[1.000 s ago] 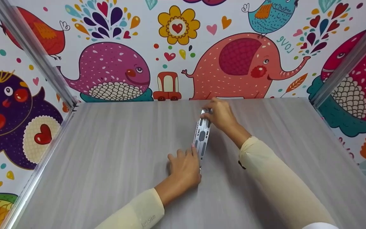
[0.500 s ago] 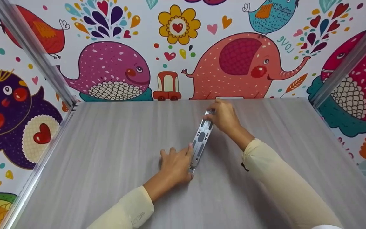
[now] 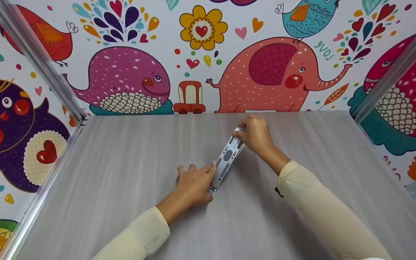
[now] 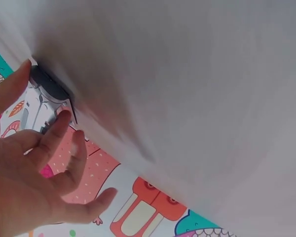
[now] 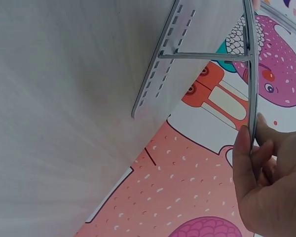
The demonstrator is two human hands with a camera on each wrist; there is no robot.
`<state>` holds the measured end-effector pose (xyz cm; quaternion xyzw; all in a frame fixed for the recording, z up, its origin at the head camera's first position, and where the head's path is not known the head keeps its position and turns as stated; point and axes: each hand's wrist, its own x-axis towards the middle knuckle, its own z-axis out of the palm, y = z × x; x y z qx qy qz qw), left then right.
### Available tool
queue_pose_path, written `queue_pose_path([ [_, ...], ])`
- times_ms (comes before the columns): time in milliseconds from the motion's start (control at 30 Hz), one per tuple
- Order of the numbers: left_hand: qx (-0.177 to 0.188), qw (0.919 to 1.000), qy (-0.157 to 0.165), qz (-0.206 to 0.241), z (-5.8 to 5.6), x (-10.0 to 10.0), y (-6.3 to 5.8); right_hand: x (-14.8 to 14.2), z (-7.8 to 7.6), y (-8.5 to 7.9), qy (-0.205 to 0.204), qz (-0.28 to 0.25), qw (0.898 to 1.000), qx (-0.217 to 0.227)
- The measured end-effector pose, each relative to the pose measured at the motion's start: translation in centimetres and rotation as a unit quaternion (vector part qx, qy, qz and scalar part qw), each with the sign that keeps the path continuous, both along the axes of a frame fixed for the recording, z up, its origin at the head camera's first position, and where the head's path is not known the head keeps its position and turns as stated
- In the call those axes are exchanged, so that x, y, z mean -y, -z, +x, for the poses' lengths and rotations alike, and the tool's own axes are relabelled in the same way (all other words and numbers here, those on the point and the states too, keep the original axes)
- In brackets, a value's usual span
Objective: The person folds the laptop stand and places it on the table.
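Observation:
A silver slotted metal stand slants across the middle of the table in the head view. Seen from the right wrist, its long upper bar joins a perforated base strip through a thin strut. My right hand pinches the far end of the upper bar between thumb and fingers. At the near end, my left hand grips the stand with thumb and index finger, its other fingers spread. A dark rounded end piece shows between thumb and fingers in the left wrist view.
The grey wood-grain tabletop runs back to a wall printed with cartoon animals. Metal posts rise at both back corners, and a metal rail follows the left edge.
The stand's near end has swung left with my left hand, so it now slants more. My right hand has shifted slightly right and toward me, still holding the far end.

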<state>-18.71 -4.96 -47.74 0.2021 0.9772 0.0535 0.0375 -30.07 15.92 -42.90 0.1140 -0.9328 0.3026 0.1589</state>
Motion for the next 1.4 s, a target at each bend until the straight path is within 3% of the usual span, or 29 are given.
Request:
queue_pose_path([
  [467,-0.011,0.9991,0.02,-0.036,-1.0,0.8,-0.3,-0.3,0.6,-0.3,0.024,-0.027,0.999,0.019],
  [633,0.001,0.9991,0.017,-0.039,-1.5,1.4,-0.5,-0.3,0.9,-0.2,0.027,-0.027,0.999,0.023],
  [1067,0.039,0.9992,-0.001,-0.008,-2.6,2.9,-0.4,-0.1,1.3,0.0,0.032,-0.013,0.999,-0.007],
  [1400,0.05,0.9987,-0.008,0.0,-2.7,2.8,-0.3,-0.1,1.5,0.8,0.032,0.002,0.999,-0.025],
])
